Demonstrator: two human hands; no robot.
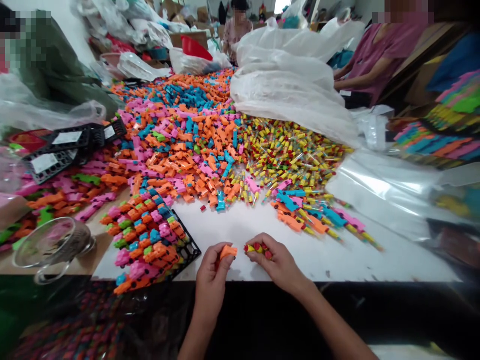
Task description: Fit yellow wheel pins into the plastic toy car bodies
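My left hand (212,272) is closed on a small orange plastic piece (228,251) at the white table's near edge. My right hand (275,260) pinches a few thin yellow tubes with red ends (257,247), their tips close to the orange piece. To the left of my left hand lies a black grid tray (189,250) loaded with orange, pink, blue and green plastic pieces (146,240). A small group of loose pieces and tubes (311,217) lies beyond my right hand.
A large heap of coloured pieces (180,135) and a pile of yellow tubes (288,150) cover the table behind. White plastic bags (292,85) sit at the back right. A glass bowl (52,247) stands at the left. Other people sit around the table.
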